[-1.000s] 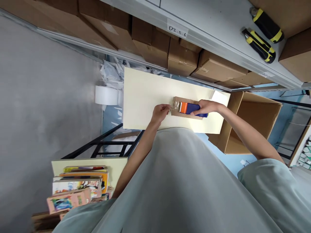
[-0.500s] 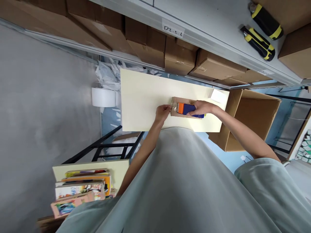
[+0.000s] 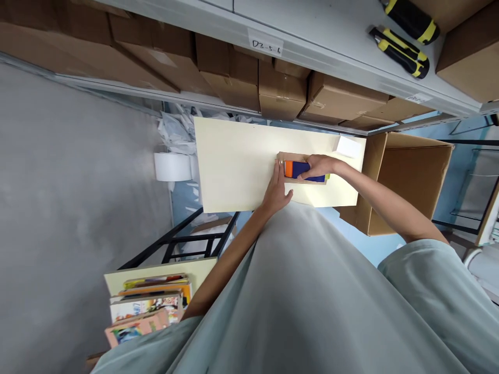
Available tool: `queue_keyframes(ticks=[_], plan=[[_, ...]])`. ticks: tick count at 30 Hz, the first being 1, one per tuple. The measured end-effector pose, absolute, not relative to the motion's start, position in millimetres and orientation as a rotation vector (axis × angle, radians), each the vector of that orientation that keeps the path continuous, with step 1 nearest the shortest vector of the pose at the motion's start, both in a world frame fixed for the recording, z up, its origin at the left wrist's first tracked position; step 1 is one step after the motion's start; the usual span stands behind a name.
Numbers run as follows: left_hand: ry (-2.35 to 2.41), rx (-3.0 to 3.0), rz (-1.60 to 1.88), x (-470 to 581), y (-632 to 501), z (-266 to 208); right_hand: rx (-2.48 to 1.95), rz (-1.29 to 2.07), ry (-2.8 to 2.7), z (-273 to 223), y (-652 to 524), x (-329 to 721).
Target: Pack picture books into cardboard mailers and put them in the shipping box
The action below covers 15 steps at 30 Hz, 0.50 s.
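A small flat brown cardboard box [image 3: 296,156] lies on the cream tabletop [image 3: 230,166]. My right hand [image 3: 320,165] is wrapped round a blue and orange tape dispenser [image 3: 300,169], whose orange end rests on the box's top near its left end. Clear tape shows at that left end, partly hidden by my fingers. My left hand [image 3: 276,190] is open, its fingers stretched along the left end of the box and touching it, with the thumb held apart.
A white box [image 3: 348,147] lies at the table's right end. Beside it stands a large open carton [image 3: 413,176]. The shelf [image 3: 331,57] above holds several cartons and two black-and-yellow utility knives [image 3: 401,54]. Magazines [image 3: 144,306] lie lower left; a white roll [image 3: 172,167] is left of the table.
My left hand has gone from pinched fingers beside the box's left end to straight fingers laid against it. My right hand still holds the tape dispenser. The view has shifted slightly.
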<state>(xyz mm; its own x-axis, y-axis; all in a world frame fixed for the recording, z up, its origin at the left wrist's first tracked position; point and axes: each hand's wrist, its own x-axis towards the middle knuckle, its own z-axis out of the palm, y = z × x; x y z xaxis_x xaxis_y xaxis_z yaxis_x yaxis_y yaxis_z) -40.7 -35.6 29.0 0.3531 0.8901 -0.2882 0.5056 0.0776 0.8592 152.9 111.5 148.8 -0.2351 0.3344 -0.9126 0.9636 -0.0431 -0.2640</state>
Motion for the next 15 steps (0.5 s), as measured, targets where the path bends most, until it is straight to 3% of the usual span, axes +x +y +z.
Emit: queue_keyframes(ticks=[5,15], plan=[[1.328,1.859,0.199,-43,-9,31,1.395,-1.252,1.604,150,108,153],[1.471,1.856,0.119,-31,-8,37,1.435,-1.311,1.623,148,102,166]])
